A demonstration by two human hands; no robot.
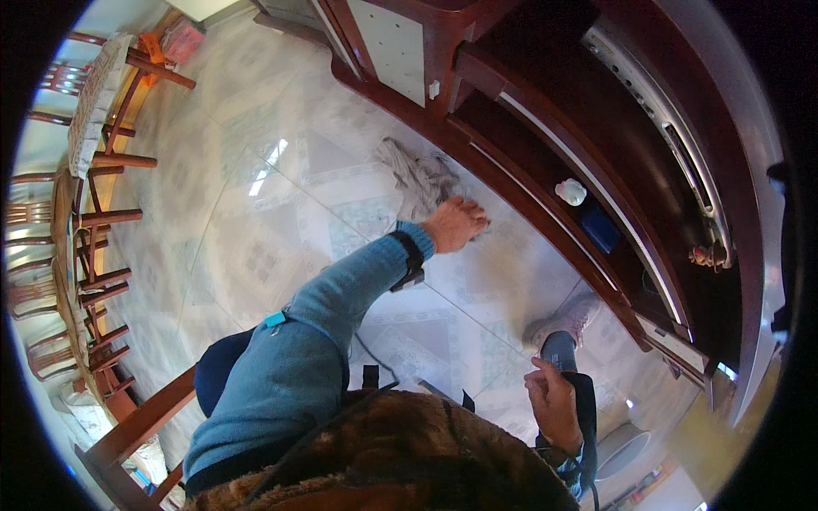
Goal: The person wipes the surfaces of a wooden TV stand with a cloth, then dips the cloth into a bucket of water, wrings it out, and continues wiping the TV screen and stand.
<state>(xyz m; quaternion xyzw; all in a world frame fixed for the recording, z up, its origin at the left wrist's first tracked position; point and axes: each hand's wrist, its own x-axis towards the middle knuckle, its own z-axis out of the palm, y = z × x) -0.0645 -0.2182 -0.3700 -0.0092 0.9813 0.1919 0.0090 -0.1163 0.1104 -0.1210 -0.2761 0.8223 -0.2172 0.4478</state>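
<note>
My left hand [454, 223], at the end of an outstretched blue sleeve, is low over the tiled floor [255, 236] with its fingers curled on the near end of a crumpled grey cloth [418, 175]. The rest of the cloth lies spread on the tiles beyond it, beside the base of a dark red wooden cabinet. The fingertips are partly hidden. My right hand [553, 405] is at the lower right, near my knee and a shoe [569, 326]. It holds nothing, and its fingers are loosely bent and apart.
The cabinet's curved base [543, 243] runs along the right. Its open shelves hold a small white object [571, 191] and a blue box [599, 230]. Wooden chairs [105, 217] line the left side. A round metal basin [623, 450] is at the lower right, and a pink box [183, 39] at the upper left.
</note>
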